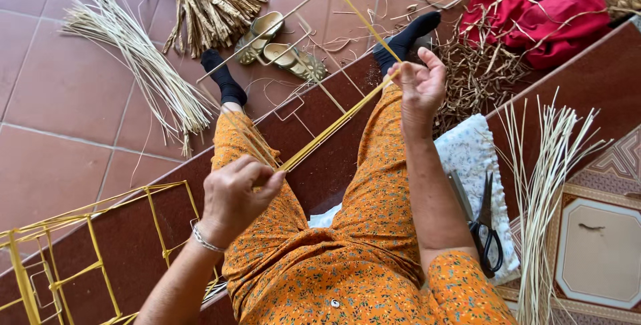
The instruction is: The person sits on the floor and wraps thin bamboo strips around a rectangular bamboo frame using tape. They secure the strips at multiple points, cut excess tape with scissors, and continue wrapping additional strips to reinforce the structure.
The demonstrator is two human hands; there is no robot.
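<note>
The person wears an orange garment printed all over with small flowers in white and dark tones. Its short sleeves end above the elbows, so both forearms are bare. A small white button sits on the front, below the hands. A thin silver bracelet goes around the wrist just under the left hand. The right hand has no jewellery. Both feet, beyond the hands, are in black socks.
</note>
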